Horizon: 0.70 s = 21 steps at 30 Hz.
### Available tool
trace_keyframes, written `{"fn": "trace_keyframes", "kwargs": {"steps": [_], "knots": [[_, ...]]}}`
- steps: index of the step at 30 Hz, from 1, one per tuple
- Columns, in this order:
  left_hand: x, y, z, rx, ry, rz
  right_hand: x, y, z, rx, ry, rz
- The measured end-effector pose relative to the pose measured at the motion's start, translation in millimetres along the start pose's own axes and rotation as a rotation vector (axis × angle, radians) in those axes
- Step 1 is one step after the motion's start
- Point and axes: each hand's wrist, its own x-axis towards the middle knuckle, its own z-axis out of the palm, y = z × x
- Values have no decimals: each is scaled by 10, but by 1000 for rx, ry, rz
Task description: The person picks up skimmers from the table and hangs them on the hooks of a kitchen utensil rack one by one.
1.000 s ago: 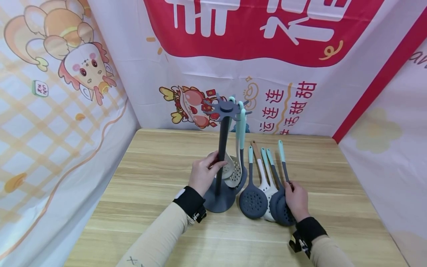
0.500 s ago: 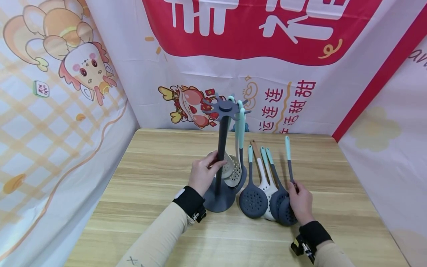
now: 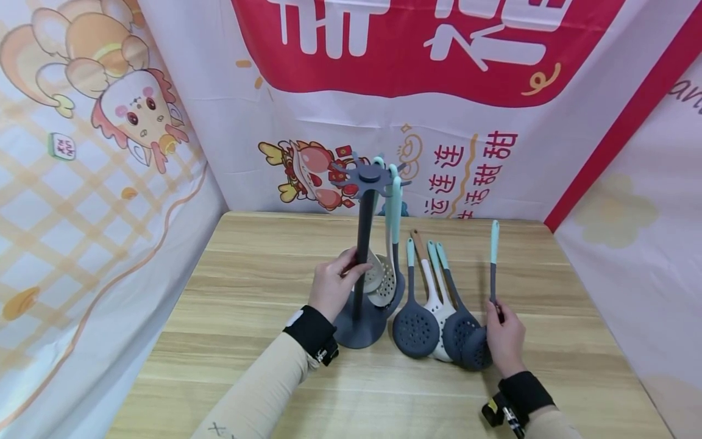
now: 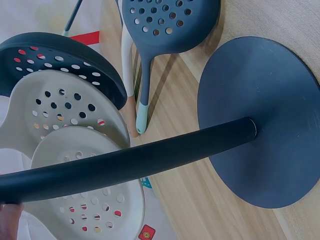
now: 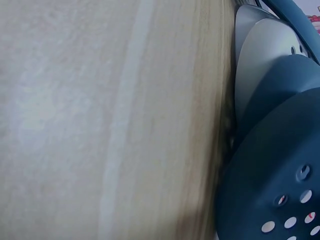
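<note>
My left hand [image 3: 331, 281] grips the dark post [image 3: 364, 228] of an upright utensil stand, whose round base [image 4: 280, 165] sits on the table. Hanging from the stand's hooked top [image 3: 370, 177] are two pale skimmers [image 4: 65, 100] and a dark perforated one [image 4: 50, 50], on its right side. In my right hand [image 3: 506, 338] is the neck of a dark skimmer with a mint handle end [image 3: 495, 244]. Its perforated head [image 5: 265, 170] overlaps the dark skimmer [image 3: 458, 329] beside it. The right hand itself is out of the right wrist view.
Between the stand and my right hand, several utensils lie in a row on the wooden table [image 3: 247, 378]: a dark skimmer [image 3: 415, 332], and white ones, one with a brown handle [image 3: 419, 244]. Printed cloth [image 3: 329, 110] hangs behind the table and at both sides.
My right hand has moved right with the skimmer, and its handle has swung right to nearly straight up in the view. The left hand stays on the post.
</note>
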Motion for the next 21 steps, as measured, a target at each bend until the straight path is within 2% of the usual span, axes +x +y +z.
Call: {"fn": "trace_keyframes", "kwargs": {"steps": [15, 21], "knots": [[4, 3, 4, -8, 1, -6, -89, 43, -83, 104, 55, -7], [5, -12, 8, -7, 6, 6, -119, 49, -126, 103, 51, -3]]}}
